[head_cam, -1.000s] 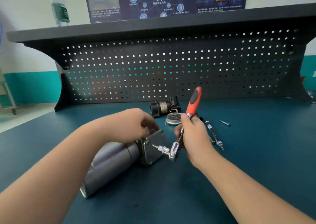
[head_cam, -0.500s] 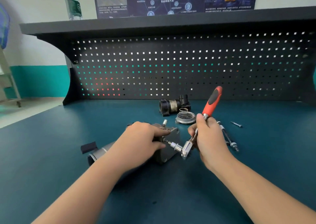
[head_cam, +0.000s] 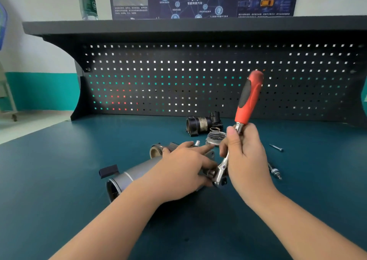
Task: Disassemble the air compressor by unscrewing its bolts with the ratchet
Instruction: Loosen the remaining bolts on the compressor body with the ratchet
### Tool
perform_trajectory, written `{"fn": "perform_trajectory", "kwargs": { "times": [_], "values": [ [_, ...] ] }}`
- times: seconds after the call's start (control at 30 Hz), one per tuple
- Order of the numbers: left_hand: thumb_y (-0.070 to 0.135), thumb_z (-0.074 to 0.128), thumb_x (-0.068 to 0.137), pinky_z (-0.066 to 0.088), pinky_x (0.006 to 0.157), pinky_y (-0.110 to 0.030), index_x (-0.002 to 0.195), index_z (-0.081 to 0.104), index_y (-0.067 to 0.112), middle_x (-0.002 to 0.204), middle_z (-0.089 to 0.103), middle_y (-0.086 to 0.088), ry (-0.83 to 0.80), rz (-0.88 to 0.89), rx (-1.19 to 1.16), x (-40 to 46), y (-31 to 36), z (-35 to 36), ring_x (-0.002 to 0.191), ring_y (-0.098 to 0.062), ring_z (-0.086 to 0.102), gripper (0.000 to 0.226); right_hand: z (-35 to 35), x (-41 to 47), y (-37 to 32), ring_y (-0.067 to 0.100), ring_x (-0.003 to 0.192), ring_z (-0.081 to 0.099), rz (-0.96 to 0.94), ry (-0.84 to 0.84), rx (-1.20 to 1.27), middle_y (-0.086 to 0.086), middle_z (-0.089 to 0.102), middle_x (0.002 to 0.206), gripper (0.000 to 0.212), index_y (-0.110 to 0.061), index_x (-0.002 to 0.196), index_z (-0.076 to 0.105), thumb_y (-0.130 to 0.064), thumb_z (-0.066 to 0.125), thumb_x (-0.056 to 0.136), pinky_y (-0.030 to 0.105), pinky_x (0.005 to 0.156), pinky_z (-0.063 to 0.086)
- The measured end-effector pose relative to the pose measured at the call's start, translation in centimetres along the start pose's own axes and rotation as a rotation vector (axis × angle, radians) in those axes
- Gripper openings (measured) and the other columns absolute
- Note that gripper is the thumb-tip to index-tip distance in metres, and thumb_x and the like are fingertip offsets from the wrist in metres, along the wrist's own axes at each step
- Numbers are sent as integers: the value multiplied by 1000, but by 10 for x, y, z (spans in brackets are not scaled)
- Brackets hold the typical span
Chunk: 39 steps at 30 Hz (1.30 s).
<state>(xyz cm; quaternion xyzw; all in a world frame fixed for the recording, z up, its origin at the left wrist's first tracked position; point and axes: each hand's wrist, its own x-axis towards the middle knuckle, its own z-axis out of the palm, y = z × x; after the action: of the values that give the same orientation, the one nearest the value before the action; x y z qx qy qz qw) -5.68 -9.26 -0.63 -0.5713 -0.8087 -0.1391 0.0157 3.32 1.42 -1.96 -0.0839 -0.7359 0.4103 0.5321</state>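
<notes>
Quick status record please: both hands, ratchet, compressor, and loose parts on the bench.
left hand: holds the compressor's end plate, index finger straight
right hand: grips the ratchet's metal shank
ratchet: red handle up, head at the plate
compressor: grey cylinder lying on the bench
loose parts: black housing, round cap, small screw

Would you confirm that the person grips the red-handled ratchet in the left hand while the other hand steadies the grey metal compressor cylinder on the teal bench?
Not quite: the head view shows the right hand gripping the red-handled ratchet, while the left hand steadies the grey metal compressor cylinder on the teal bench.
</notes>
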Motion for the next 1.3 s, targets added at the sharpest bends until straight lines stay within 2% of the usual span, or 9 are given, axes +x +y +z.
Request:
{"fn": "perform_trajectory", "kwargs": {
  "times": [0.2, 0.37, 0.47, 0.53, 0.6, 0.83, 0.9, 1.17, 1.3],
  "values": [
    [36, 70, 76, 34, 99, -59, 75, 63, 43, 136, 48, 19, 40, 53, -169, 0, -1, -8, 122, -20, 47, 10, -1, 10, -4, 3, 56, 52, -136, -186, -7, -12, 56, 59, 17, -17, 84, 43, -25, 43, 99, 15, 60, 42],
    [33, 62, 78, 43, 93, -48, 82, 64, 37, 104, 66, 3, 86, 44, -224, 0, -6, -6, 103, -27, 57, 6, -1, 10, -20, 13, 58, 47, -383, -366, -239, -12, 48, 64, 14, -15, 88, 46, -27, 47, 95, 30, 58, 41],
    [25, 51, 82, 44, 94, -45, 101, 62, 15, 105, 63, -13, 111, -10, -186, 1, -5, -2, 105, -32, 56, 24, 8, 6, -25, 15, 58, 44, -591, -377, -466, -15, 42, 67, 17, -17, 93, 49, -33, 44, 93, 33, 54, 35],
    [32, 58, 81, 43, 91, -49, 80, 65, 30, 80, 61, 3, 102, -17, -165, -1, -2, -3, 89, -27, 55, 7, 6, 6, -21, 12, 58, 45, -437, -308, -373, -16, 43, 62, 13, -23, 87, 42, -34, 43, 94, 31, 55, 37],
    [37, 64, 80, 41, 92, -51, 88, 68, 39, 75, 55, 13, 76, -16, -86, 1, 0, -2, 88, -23, 52, 9, 2, 9, -10, 5, 55, 45, -201, -181, -203, -14, 48, 58, 17, -25, 81, 41, -32, 41, 98, 21, 54, 38],
    [45, 61, 83, 28, 103, -56, 113, 58, 49, 115, 64, 11, 86, -27, -9, 2, 0, 2, 123, -25, 44, 30, 10, 11, 28, 15, 53, 40, 1061, 263, 586, 2, 45, 63, 26, -13, 77, 45, -21, 40, 102, 27, 52, 37],
    [44, 60, 84, 21, 104, -59, 115, 55, 52, 119, 62, 14, 63, -14, 4, 1, -1, 2, 128, -23, 39, 32, 10, 12, 32, 14, 55, 40, 966, 230, 497, 1, 46, 63, 27, -14, 77, 47, -23, 41, 102, 29, 56, 36],
    [42, 56, 88, 25, 102, -61, 113, 58, 50, 102, 64, 11, 34, 17, -55, -1, -3, -2, 111, -23, 46, 26, 0, 3, -5, 5, 59, 51, -197, -136, -106, -6, 55, 65, 13, -26, 85, 42, -26, 39, 98, 12, 58, 39],
    [39, 59, 87, 35, 96, -58, 111, 62, 44, 89, 61, 8, 43, 7, -38, 1, -2, -3, 92, -19, 44, 25, 0, 3, -10, 6, 58, 52, -284, -196, -181, -7, 52, 59, 10, -26, 87, 41, -26, 41, 97, 11, 56, 39]
  ]
}}
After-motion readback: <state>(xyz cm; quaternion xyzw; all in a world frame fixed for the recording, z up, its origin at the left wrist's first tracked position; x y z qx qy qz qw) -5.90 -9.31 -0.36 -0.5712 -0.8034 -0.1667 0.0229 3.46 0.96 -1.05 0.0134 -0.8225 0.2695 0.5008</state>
